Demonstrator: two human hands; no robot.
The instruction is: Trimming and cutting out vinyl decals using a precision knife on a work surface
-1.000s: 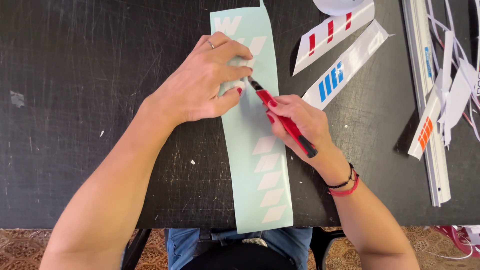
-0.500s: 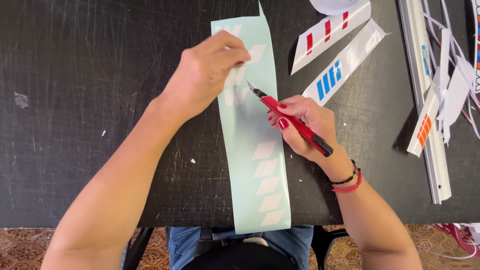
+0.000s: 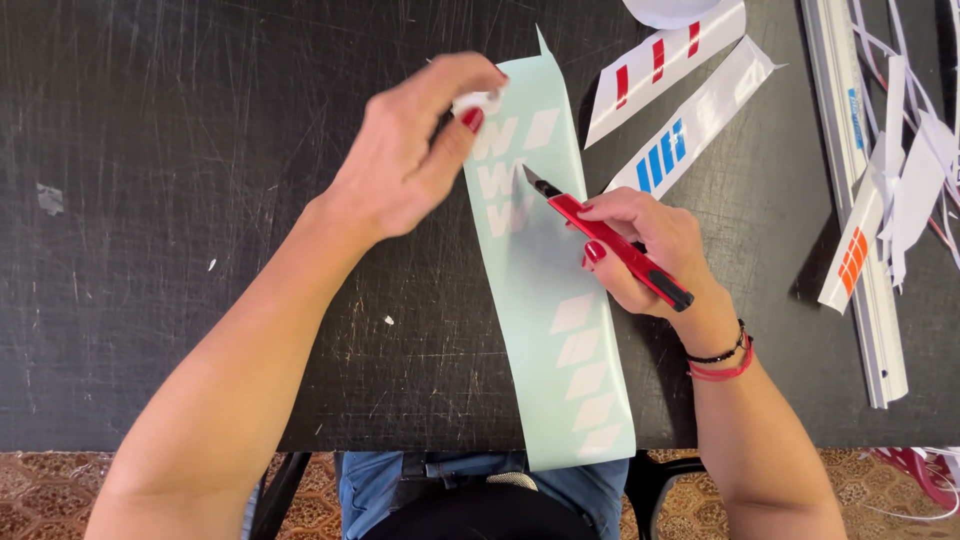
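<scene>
Left hand [image 3: 405,160] grip pinching white scrap [image 3: 478,100] above mint strip's [image 3: 560,300] left edge — right hand [image 3: 650,250] grip closed on red knife [image 3: 610,240]

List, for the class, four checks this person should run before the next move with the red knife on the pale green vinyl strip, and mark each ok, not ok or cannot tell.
1. Knife grip: right hand wraps the red craft knife firmly. Ok.
2. Blade clear of fingers: the tip rests on the pale green vinyl strip, apart from the left hand. Ok.
3. Strip held down: the left hand is lifted, pinching a small white scrap; nothing pins the strip. Not ok.
4. Strip flat on the black table: its near end overhangs the edge. Not ok.
5. Blade sharpness: cannot tell.
</scene>
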